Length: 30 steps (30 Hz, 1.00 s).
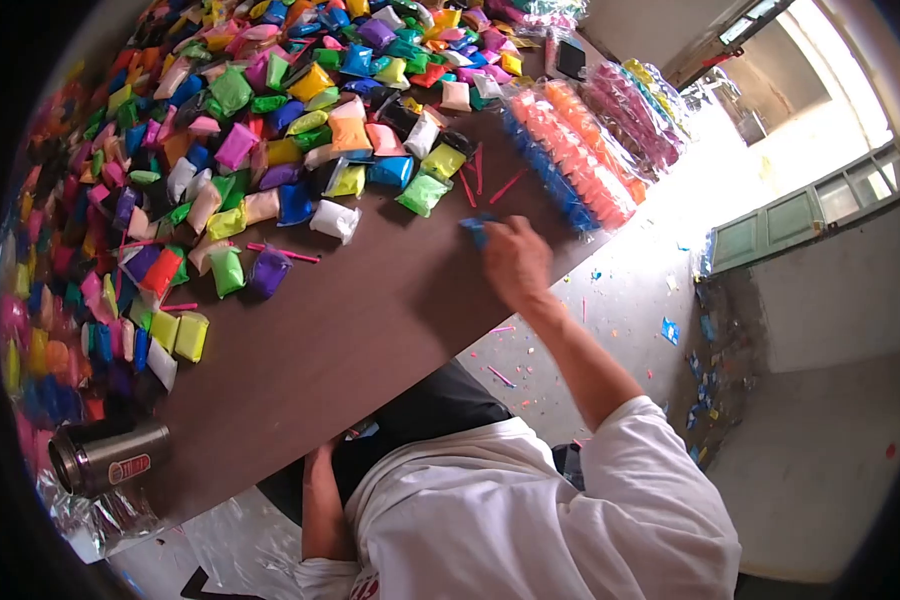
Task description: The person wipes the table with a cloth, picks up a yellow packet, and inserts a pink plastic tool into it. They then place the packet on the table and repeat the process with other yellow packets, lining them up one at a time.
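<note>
My right hand [518, 262] is over the brown table [340, 310], its fingers closed on a small blue packet [474, 232]. Beyond it on the tabletop lie thin pink sticks [507, 187]. My left hand [322, 455] is low at my lap, just under the table's near edge, with its fingers hidden; a bit of shiny, pale wrapping [362, 431] shows beside it. Nearest the right hand on the left is a green packet [424, 194], at the edge of a big heap of small, soft, colourful packets [235, 145].
Bagged rows of orange and blue packs [575, 150] stand at the table's right end, near a dark phone-like object [570, 58]. A steel flask [110, 455] lies at the near left corner. Scraps and blue wrappers [670, 330] litter the floor.
</note>
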### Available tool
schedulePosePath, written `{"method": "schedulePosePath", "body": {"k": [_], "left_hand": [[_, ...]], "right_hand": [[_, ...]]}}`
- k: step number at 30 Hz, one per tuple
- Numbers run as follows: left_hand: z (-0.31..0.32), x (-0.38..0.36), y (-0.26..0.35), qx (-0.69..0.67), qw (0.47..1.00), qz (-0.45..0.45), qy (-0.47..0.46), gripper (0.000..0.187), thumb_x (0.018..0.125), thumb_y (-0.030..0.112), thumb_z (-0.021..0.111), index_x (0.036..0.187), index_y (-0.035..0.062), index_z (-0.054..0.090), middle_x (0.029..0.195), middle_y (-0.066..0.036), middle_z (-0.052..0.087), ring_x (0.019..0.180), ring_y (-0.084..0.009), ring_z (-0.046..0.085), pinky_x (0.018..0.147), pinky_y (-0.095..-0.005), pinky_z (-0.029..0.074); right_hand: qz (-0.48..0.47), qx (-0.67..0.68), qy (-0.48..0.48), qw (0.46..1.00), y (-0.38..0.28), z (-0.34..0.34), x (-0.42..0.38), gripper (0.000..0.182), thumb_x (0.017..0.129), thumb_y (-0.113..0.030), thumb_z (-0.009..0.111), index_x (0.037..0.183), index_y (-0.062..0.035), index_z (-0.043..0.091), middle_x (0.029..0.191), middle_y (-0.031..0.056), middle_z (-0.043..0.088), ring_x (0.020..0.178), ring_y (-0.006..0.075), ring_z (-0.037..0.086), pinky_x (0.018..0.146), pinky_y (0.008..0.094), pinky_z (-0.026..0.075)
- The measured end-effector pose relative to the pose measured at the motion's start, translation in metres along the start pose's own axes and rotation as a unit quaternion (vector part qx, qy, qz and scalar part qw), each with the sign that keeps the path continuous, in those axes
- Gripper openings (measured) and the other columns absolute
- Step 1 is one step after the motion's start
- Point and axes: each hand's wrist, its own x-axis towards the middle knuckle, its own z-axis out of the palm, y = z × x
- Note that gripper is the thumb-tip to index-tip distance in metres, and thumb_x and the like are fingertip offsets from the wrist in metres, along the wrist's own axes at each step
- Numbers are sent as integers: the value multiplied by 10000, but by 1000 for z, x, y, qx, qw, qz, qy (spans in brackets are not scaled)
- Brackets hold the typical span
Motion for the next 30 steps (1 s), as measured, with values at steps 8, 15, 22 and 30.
{"method": "schedulePosePath", "body": {"k": [8,15,22,30], "left_hand": [[1,4,10,7,997,23,69,380,901,322,580,1139,29,622,1120,-179,633,1042,-374,578,882,-458,464],[13,11,9,8,999,21,46,396,900,335,584,1176,52,606,1165,-171,614,1090,-349,560,921,-445,455],[-14,11,44,-63,993,12,98,397,908,330,576,1192,54,600,1165,-174,609,1103,-332,557,940,-443,451],[-9,-6,18,-121,988,33,93,383,925,316,564,1194,46,597,1137,-168,624,1072,-322,581,924,-414,465]], "right_hand": [[119,-200,-12,973,297,-7,-232,85,821,-145,577,811,-83,634,804,143,610,786,377,575,681,484,457],[325,-182,186,910,255,-62,-261,235,940,-206,530,998,-18,658,905,172,639,846,346,606,786,429,474],[76,169,124,975,46,-51,-33,183,901,-51,604,1076,-17,649,946,114,668,798,198,643,689,304,510],[0,39,-13,999,-61,17,61,383,838,-333,688,1148,-119,622,892,139,605,822,322,622,690,430,489]]}}
